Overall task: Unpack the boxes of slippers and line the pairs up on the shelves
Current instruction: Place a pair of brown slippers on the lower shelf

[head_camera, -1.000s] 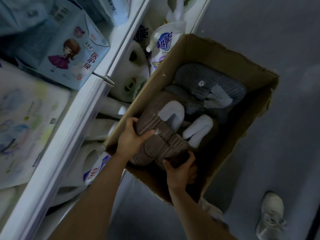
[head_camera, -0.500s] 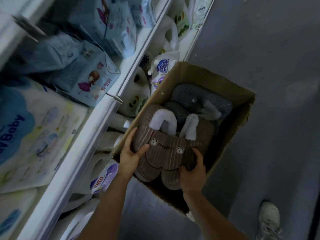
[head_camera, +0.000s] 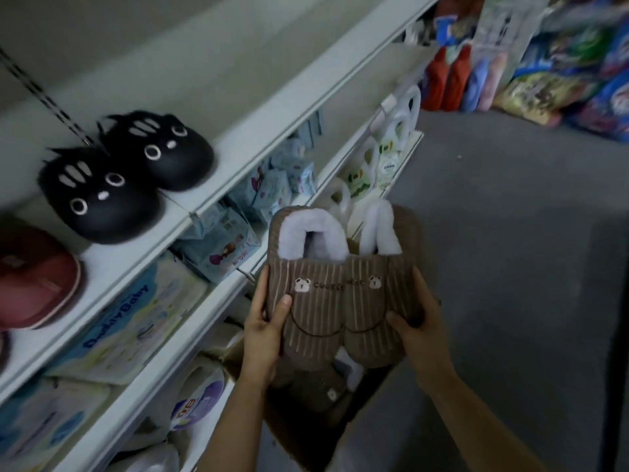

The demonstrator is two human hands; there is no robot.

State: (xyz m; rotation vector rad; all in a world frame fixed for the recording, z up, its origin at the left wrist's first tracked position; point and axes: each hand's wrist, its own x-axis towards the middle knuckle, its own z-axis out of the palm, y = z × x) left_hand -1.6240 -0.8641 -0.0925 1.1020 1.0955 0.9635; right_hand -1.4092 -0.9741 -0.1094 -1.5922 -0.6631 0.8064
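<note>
1. From the head camera I saw my left hand (head_camera: 262, 330) gripping the left edge of the brown slippers (head_camera: 340, 301), thumb across the striped top and fingers behind.
2. My right hand (head_camera: 417, 327) held the right edge the same way, thumb on the toe and fingers curled round the side.
3. The pair sat side by side, toes toward me, white fleece lining showing, raised in the air beside the shelves.
4. Below them lay the cardboard box (head_camera: 306, 434), with another brown slipper (head_camera: 320, 386) inside.
5. On the upper shelf (head_camera: 238, 107) a pair of black slippers (head_camera: 126, 175) stood side by side, a red slipper (head_camera: 34, 277) just left of them.
6. Lower shelves carried blue packs (head_camera: 224, 236); the floor (head_camera: 510, 233) was grey.
</note>
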